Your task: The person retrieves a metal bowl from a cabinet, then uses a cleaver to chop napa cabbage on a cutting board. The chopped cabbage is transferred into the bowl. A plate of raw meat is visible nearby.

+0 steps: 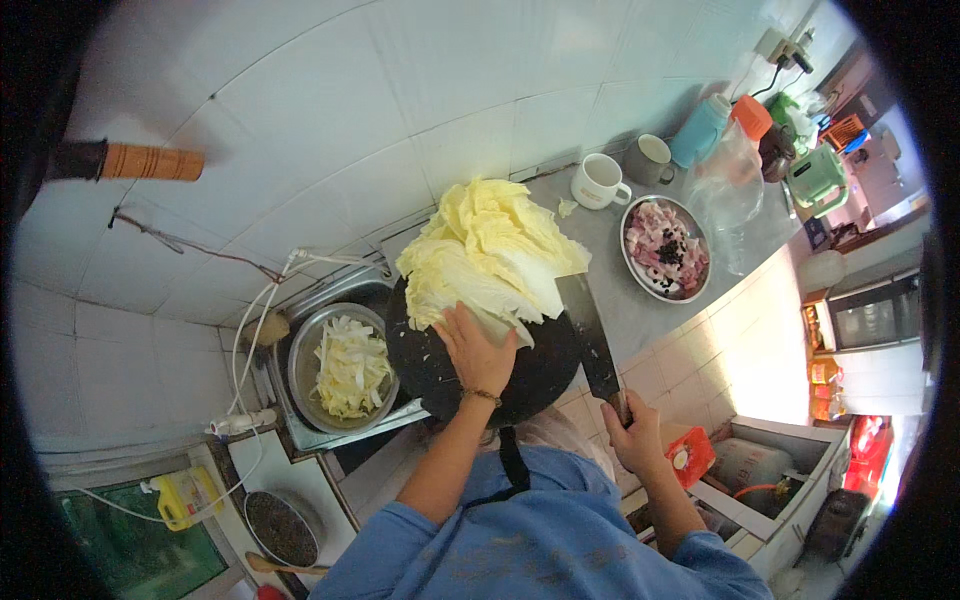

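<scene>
A pile of pale yellow napa cabbage leaves [490, 240] lies over a round black chopping board [540, 385] and reaches past its far edge. My left hand [478, 348] holds the near leaf, with the fingers on it and the thumb at its edge. To the right, my right hand [634, 430] is closed around the handle of a cleaver [592, 340]. Its broad dark blade points away from me along the board's right side, beside the leaves and not visibly cutting into them. Cut cabbage [352, 365] fills a metal bowl [300, 368] at the left.
The bowl sits in a metal sink [290, 425]. On the grey counter are a plate of raw sliced meat [665, 245] with dark bits, a white mug [598, 182] and a grey mug [648, 160]. A pot [283, 528] stands lower left. An open drawer [740, 510] juts out lower right.
</scene>
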A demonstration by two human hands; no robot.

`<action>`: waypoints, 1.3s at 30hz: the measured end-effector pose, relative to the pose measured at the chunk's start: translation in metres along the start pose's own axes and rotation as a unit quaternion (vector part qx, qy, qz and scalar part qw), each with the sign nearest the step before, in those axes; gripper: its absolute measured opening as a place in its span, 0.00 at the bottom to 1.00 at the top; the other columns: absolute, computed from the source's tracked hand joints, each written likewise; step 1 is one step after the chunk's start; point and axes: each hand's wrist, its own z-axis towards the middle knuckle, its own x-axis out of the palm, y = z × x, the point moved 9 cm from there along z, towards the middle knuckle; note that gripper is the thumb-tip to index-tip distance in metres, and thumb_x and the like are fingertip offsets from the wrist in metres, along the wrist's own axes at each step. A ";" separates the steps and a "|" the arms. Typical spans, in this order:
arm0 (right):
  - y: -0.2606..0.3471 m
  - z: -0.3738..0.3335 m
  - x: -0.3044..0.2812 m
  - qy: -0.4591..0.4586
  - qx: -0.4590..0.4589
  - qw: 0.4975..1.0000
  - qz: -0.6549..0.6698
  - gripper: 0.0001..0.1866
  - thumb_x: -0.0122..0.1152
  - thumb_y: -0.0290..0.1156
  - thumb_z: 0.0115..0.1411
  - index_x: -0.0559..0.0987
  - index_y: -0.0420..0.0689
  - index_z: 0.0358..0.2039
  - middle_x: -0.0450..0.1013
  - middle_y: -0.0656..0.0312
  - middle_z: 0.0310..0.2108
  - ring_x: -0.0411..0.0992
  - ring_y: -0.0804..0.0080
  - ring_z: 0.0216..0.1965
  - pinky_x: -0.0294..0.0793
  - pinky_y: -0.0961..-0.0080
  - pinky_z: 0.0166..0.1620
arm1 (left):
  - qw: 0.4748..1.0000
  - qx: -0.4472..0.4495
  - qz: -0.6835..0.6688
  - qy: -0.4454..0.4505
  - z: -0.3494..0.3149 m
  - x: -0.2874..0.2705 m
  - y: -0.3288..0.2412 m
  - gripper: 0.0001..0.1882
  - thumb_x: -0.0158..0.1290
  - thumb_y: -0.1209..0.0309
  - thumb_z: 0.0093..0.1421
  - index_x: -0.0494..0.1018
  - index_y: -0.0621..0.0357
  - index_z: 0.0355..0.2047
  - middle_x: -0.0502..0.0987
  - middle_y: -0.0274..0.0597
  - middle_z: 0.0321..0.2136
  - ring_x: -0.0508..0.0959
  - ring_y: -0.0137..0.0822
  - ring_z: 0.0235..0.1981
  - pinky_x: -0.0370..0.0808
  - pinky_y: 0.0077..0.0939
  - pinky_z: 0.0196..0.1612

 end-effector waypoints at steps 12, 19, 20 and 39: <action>0.012 0.053 -0.023 0.083 -0.094 0.992 -0.008 0.10 0.60 0.31 0.57 0.73 0.38 0.33 0.66 0.55 0.16 0.67 0.68 0.17 0.64 0.71 0.23 | 0.847 -0.269 -0.457 -0.050 -0.008 0.004 0.033 0.22 0.49 0.74 0.56 0.65 0.71 0.51 0.74 0.44 0.40 0.73 0.34 0.36 0.71 0.27 0.40; 0.000 0.048 -0.014 0.101 -0.032 0.994 0.010 0.14 0.60 0.35 0.57 0.75 0.40 0.40 0.72 0.49 0.22 0.74 0.56 0.23 0.71 0.67 0.29 | 0.949 -0.067 -0.303 -0.062 0.007 0.029 -0.009 0.44 0.66 0.74 0.41 0.55 0.70 0.57 0.61 0.55 0.55 0.65 0.47 0.55 0.63 0.36 0.57; -0.002 0.047 -0.013 0.104 -0.025 0.994 -0.001 0.14 0.60 0.35 0.57 0.75 0.40 0.40 0.72 0.49 0.22 0.74 0.55 0.24 0.71 0.67 0.29 | 0.945 -0.051 -0.318 -0.053 0.007 0.029 -0.008 0.45 0.67 0.74 0.40 0.55 0.69 0.57 0.61 0.55 0.55 0.65 0.47 0.55 0.63 0.36 0.58; 0.079 0.079 0.031 0.135 -0.196 0.951 -0.199 0.13 0.57 0.39 0.58 0.73 0.45 0.39 0.74 0.48 0.23 0.74 0.47 0.26 0.74 0.56 0.29 | 0.834 -0.178 -0.503 0.144 -0.015 0.000 0.041 0.28 0.56 0.83 0.49 0.63 0.63 0.52 0.73 0.44 0.45 0.75 0.38 0.45 0.73 0.30 0.47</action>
